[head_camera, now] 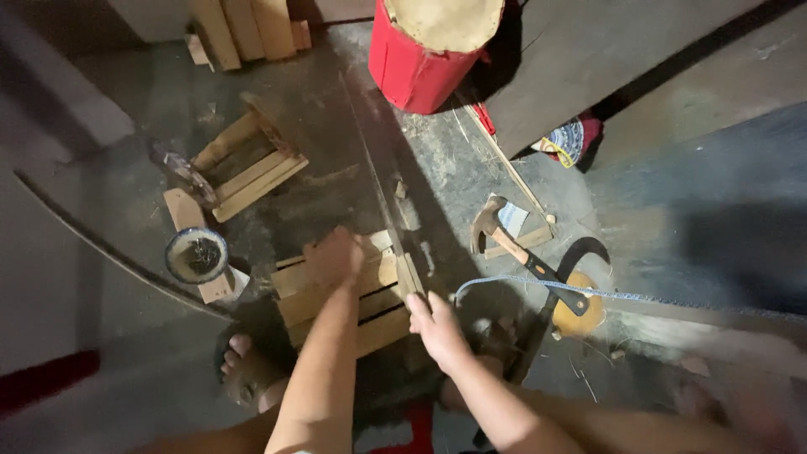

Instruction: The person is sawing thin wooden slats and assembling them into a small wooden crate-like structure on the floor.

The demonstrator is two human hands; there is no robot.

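Note:
A small frame of pale wooden slats [370, 315] lies on the dark floor in front of me. My left hand [336, 256] rests on its far top edge and holds it down, a little blurred. My right hand [435, 324] is at the frame's right side, its fingers closed around the near end of a long thin strip [374, 172]. The strip runs away from me across the floor toward a red drum [412, 71].
A claw hammer [521, 256] with a black and orange handle lies right of the frame, beside a curved blade [588, 246] and a blue cord [639, 296]. A bowl [196, 255], a second slatted frame [248, 168] and stacked planks [244, 25] lie left and behind. My sandalled foot [244, 370] is near left.

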